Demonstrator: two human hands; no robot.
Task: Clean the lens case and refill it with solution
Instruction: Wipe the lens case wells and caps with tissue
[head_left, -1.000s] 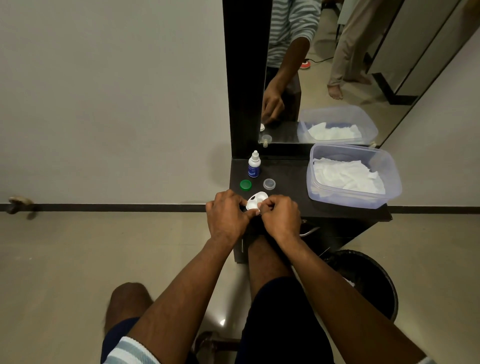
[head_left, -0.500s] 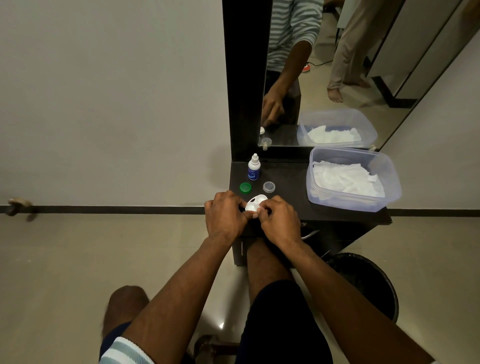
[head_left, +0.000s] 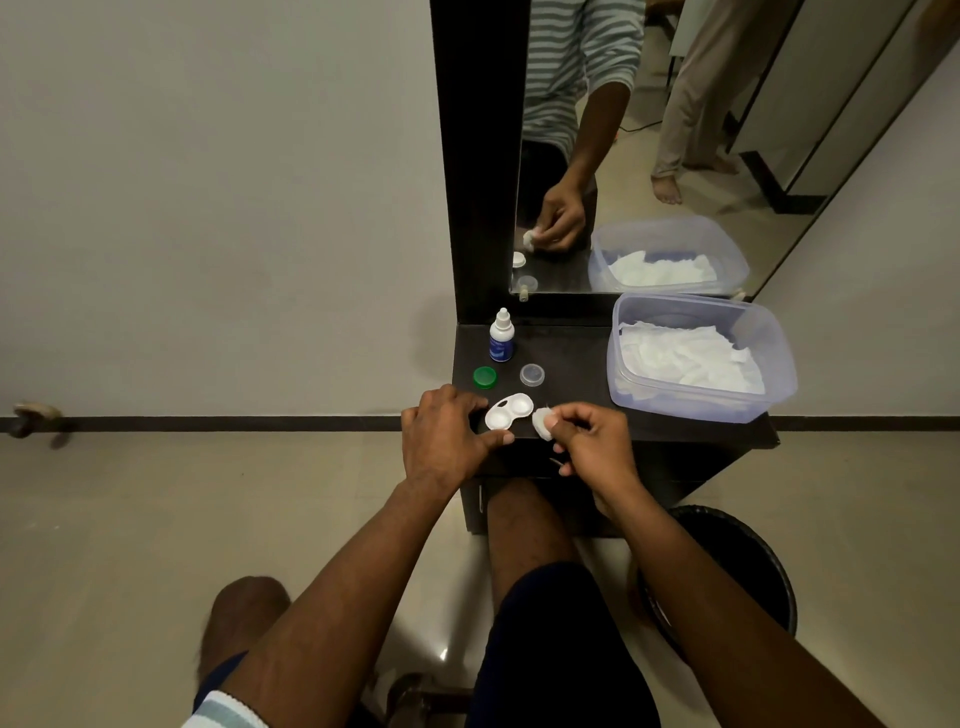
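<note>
Lens case (head_left: 508, 418) lies white and uncapped on the dark tabletop (head_left: 576, 379), both wells facing up, right between my two sets of fingers. My left hand (head_left: 441, 439) rests on the tabletop with its fingers curled at the case's left end and the thumb stretched along its near edge; I read that as steadying the case, though I cannot tell whether the fingers actually pinch it or only bracket it. My right hand (head_left: 592, 441) pinches a small white wad (head_left: 543, 423) of tissue between thumb and fingertips, held just beside the case's right well, touching or nearly so. I judge this is the wiping step, with the wad small enough to work into a well.

Just beyond the left fingers sits the green cap (head_left: 484, 376), and beyond the case the clear cap (head_left: 532, 374), both set aside so the wells stay open. Further back stands the solution bottle (head_left: 502, 336), upright and near for refilling, not yet done. Past the right fingers is the clear plastic tub (head_left: 779, 364) of white tissues. A mirror (head_left: 649, 156) rises behind, and a dark bin (head_left: 769, 571) stands on the floor below the right wrist, handy for the used wad.
</note>
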